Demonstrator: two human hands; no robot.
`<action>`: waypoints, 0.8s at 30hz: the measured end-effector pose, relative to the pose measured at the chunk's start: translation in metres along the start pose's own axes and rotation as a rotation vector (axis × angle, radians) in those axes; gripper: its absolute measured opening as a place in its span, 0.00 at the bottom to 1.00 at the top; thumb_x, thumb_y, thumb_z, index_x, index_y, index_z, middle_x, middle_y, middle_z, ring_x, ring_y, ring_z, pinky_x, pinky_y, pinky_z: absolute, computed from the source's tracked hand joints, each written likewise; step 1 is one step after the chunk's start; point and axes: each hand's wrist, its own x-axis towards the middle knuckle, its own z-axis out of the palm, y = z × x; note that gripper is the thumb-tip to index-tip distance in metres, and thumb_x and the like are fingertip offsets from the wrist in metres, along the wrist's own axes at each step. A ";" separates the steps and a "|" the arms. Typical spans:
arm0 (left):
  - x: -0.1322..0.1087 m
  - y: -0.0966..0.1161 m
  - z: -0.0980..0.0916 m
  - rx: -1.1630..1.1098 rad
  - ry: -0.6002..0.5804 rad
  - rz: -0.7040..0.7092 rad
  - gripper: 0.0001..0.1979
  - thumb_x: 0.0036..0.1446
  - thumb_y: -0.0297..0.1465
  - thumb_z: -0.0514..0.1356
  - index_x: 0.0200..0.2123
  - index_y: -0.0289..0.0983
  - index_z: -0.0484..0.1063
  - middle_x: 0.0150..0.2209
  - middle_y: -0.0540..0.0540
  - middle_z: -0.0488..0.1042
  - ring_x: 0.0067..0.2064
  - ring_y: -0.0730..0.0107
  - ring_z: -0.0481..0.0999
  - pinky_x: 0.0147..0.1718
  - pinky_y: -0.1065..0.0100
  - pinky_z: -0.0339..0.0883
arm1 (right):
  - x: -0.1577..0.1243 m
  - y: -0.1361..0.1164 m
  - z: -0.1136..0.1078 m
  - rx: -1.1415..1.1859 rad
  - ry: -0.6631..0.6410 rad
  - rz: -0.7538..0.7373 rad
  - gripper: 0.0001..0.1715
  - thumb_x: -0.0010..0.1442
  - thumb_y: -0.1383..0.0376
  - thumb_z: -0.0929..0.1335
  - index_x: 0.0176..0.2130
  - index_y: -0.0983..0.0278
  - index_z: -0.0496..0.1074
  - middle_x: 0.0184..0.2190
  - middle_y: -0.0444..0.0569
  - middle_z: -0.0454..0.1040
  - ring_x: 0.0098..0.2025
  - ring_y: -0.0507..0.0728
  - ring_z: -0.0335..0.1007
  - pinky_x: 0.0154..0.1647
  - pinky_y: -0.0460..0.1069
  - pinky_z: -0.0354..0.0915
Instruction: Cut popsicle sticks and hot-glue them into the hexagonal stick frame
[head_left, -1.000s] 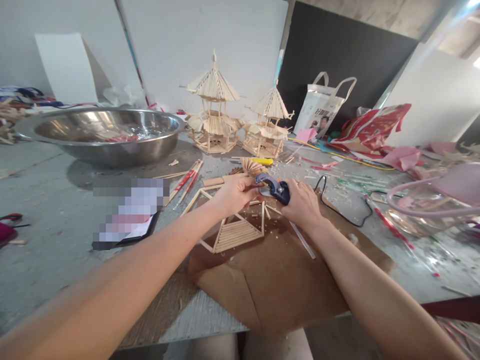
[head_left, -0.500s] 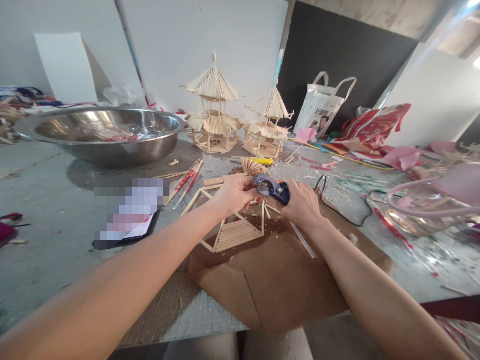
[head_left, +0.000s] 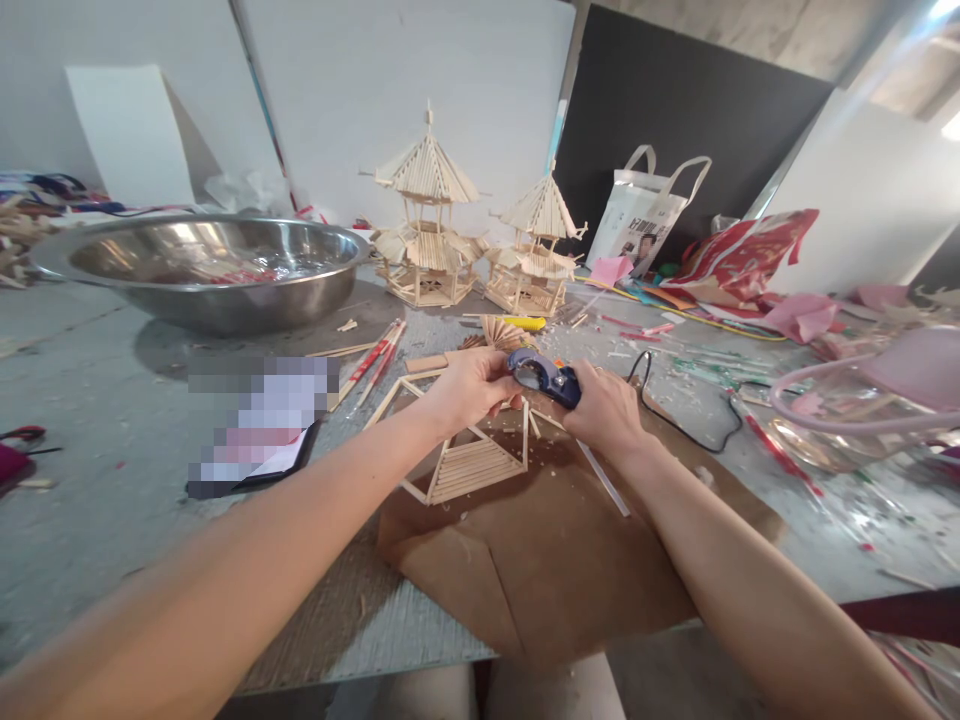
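My right hand (head_left: 606, 402) is closed around the handles of a blue hand cutter (head_left: 564, 384) with a curved, hooked jaw. The jaw points left, toward my left hand (head_left: 474, 388), whose thumb and fingers are pinched together right beside it. What sits in that pinch is too small and covered to make out. Under both hands lies a flat frame of thin wooden sticks (head_left: 480, 466), with one section filled by parallel sticks. It rests on a brown paper sheet (head_left: 577, 570), where short stick offcuts and crumbs are scattered.
Two stick pagodas (head_left: 429, 250) stand at the back, a yellow utility knife (head_left: 525, 323) in front. Left are a steel basin (head_left: 247, 300) and a phone (head_left: 262, 430). Right are a black cord (head_left: 697, 440), a pink-lidded clear container (head_left: 832, 440) and a white bag (head_left: 637, 215).
Almost nothing differs. My hands stay in the same place, and the cutter has turned very slightly between them.
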 end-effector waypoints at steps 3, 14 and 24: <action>0.002 -0.004 0.000 -0.019 -0.004 -0.004 0.10 0.47 0.33 0.57 0.32 0.32 0.67 0.19 0.52 0.66 0.17 0.83 0.59 0.16 0.77 0.53 | -0.001 -0.003 -0.002 -0.003 -0.041 0.045 0.16 0.47 0.55 0.61 0.35 0.62 0.63 0.29 0.49 0.72 0.30 0.59 0.67 0.25 0.48 0.52; 0.004 -0.008 0.000 0.003 -0.002 0.012 0.07 0.47 0.31 0.56 0.29 0.33 0.67 0.20 0.51 0.68 0.17 0.83 0.59 0.15 0.78 0.53 | 0.001 0.000 0.007 0.092 0.027 -0.041 0.23 0.46 0.57 0.63 0.42 0.63 0.62 0.34 0.52 0.70 0.36 0.60 0.65 0.36 0.50 0.56; 0.001 -0.003 0.001 0.022 0.011 0.028 0.07 0.47 0.30 0.56 0.29 0.33 0.69 0.19 0.51 0.68 0.15 0.83 0.58 0.14 0.78 0.53 | -0.001 -0.002 0.005 0.100 0.001 -0.029 0.24 0.46 0.57 0.63 0.43 0.64 0.61 0.35 0.52 0.70 0.36 0.59 0.65 0.35 0.50 0.56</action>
